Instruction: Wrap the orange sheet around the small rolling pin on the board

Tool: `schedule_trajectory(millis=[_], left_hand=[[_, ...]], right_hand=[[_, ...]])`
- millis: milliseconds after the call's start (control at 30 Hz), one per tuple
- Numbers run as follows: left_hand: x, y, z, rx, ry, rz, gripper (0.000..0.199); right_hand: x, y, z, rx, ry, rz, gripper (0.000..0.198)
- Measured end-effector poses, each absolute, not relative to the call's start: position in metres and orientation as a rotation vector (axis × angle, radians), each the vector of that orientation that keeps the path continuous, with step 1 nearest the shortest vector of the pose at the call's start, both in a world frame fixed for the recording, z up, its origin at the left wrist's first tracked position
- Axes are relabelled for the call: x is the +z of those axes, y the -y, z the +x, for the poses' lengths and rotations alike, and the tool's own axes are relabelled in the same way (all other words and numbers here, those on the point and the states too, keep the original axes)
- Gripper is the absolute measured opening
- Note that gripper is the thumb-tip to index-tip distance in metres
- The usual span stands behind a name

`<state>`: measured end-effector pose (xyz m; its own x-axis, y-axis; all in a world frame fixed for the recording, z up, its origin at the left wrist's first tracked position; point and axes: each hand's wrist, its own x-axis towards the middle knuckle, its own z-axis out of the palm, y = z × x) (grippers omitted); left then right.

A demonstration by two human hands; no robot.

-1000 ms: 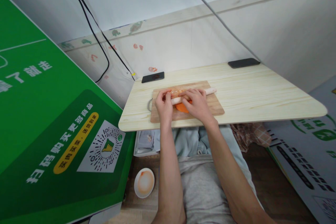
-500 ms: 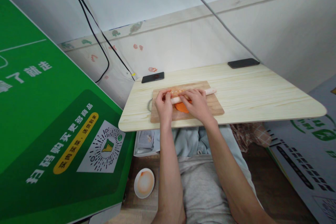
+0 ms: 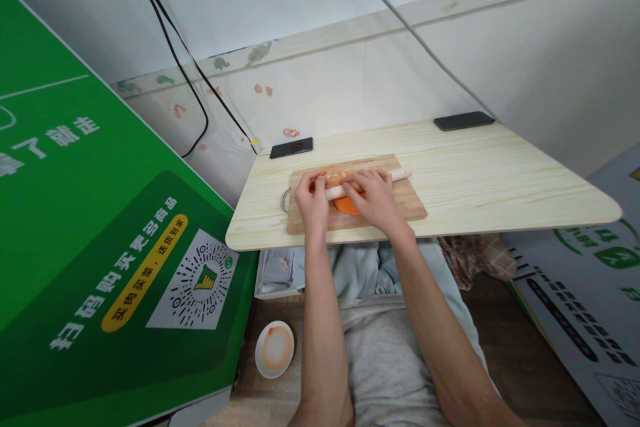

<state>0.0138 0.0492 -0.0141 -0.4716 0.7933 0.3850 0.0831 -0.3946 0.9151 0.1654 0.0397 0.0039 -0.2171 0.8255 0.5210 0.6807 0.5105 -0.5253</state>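
Note:
A pale wooden rolling pin (image 3: 401,174) lies slanted across a wooden cutting board (image 3: 411,203). My left hand (image 3: 313,200) is closed over the pin's left end, with bent fingertips on its far side. Farther along, my right hand (image 3: 376,195) grips it too, and the right tip sticks out past the fingers. Under the pin is a flat orange sheet (image 3: 347,207) that looks like dough, its near edge rounded. Beyond the pin shows a lighter, speckled orange area, partly covered by my fingers.
The board rests on a light wood-grain table (image 3: 500,180). Along the back lie a black phone (image 3: 291,147) and another dark phone (image 3: 464,121). A stained white bowl (image 3: 275,349) stands below at left, near a white box (image 3: 278,270). A green panel (image 3: 125,247) rises on the left.

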Motion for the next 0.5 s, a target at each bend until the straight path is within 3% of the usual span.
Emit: schedule_trajectory(millis=[500], left_hand=[[-0.0165,-0.0490,0.0124,1.916,-1.324,1.236,0.015]], right_hand=[[0.0030,-0.0411,0.1663,0.246,1.981,-1.229,0.029]])
